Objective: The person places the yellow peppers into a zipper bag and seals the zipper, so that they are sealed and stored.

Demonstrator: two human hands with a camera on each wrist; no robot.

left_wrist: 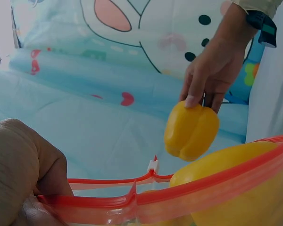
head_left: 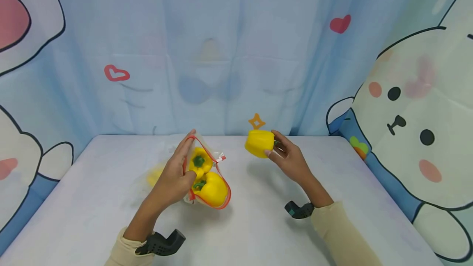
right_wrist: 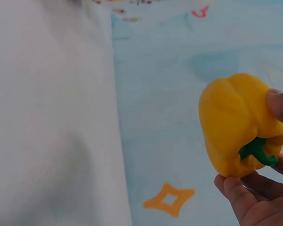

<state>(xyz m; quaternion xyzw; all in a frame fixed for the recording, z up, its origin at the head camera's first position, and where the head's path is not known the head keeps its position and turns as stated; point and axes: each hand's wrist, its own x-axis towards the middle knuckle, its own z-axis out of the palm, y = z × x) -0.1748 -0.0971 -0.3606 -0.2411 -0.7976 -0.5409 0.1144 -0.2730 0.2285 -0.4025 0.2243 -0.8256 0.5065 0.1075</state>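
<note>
A clear zip bag with a red-orange zip edge stands open at the middle of the table, two yellow bell peppers showing in its mouth. My left hand grips the bag's left edge, thumb bent over the rim; in the left wrist view the red zip edge runs out from the fingers. To the right of the bag, above the table, my right hand holds another yellow bell pepper between thumb and fingers. Its green stem points toward the palm in the right wrist view.
A white-covered table lies under both hands. Behind it hangs a pale blue curtain with cartoon prints. Left of my left hand is a blurred yellow shape behind clear plastic; what it is cannot be made out.
</note>
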